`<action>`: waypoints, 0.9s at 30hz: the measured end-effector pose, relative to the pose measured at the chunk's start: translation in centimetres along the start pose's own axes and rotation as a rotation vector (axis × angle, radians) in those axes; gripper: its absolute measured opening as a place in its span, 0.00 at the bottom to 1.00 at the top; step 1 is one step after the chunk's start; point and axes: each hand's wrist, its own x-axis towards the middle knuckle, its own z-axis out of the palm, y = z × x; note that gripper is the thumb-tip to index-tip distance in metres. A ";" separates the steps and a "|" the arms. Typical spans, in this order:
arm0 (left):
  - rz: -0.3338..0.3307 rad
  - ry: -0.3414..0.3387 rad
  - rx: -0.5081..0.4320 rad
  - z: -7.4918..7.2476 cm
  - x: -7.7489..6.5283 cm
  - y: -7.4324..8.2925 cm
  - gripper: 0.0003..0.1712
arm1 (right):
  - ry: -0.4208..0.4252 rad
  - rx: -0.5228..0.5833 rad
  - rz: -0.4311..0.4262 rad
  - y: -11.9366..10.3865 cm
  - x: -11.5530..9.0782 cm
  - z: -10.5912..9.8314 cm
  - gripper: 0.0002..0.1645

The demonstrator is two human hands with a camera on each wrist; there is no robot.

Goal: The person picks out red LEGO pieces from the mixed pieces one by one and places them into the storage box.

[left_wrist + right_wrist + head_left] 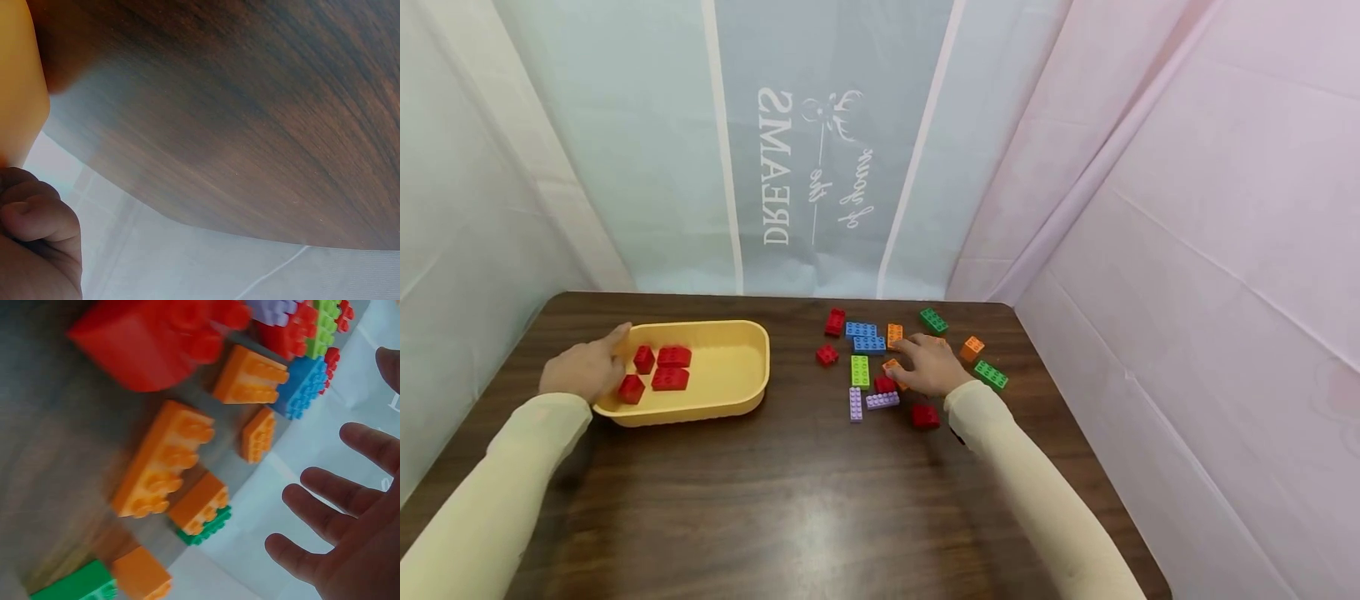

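Observation:
My left hand grips the left end of a yellow tray; its curled fingers show against the tray's wall in the left wrist view. Several red toy bricks lie inside, toward that end. Over the loose bricks on the right is my right hand, fingers spread and nothing held. Under and around it are orange bricks, a red brick and a purple brick. Another red brick sits just below the wrist. The hand partly hides some orange bricks.
Blue bricks, a lime brick, an upright-lying purple brick and red bricks lie left of the right hand. Green bricks and an orange brick lie right. Cloth curtains border the dark wooden table.

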 end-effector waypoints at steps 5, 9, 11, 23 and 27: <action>0.002 0.009 0.001 0.1 0.0 -0.1 0.40 | -0.008 0.022 0.026 1.2 -1.5 0.6 0.40; 0.002 0.018 -0.003 0.2 0.1 -0.2 0.40 | -0.003 0.022 0.033 2.2 -2.8 0.9 0.40; 0.005 0.020 0.000 0.3 0.2 -0.3 0.40 | -0.001 0.021 0.032 2.6 -3.5 1.0 0.40; -0.014 0.016 0.009 0.3 0.4 -0.2 0.40 | -0.026 -0.016 -0.013 4.0 -6.7 2.9 0.37; -0.015 0.009 0.008 0.3 0.4 -0.1 0.40 | -0.048 -0.013 -0.029 3.7 -6.8 3.5 0.32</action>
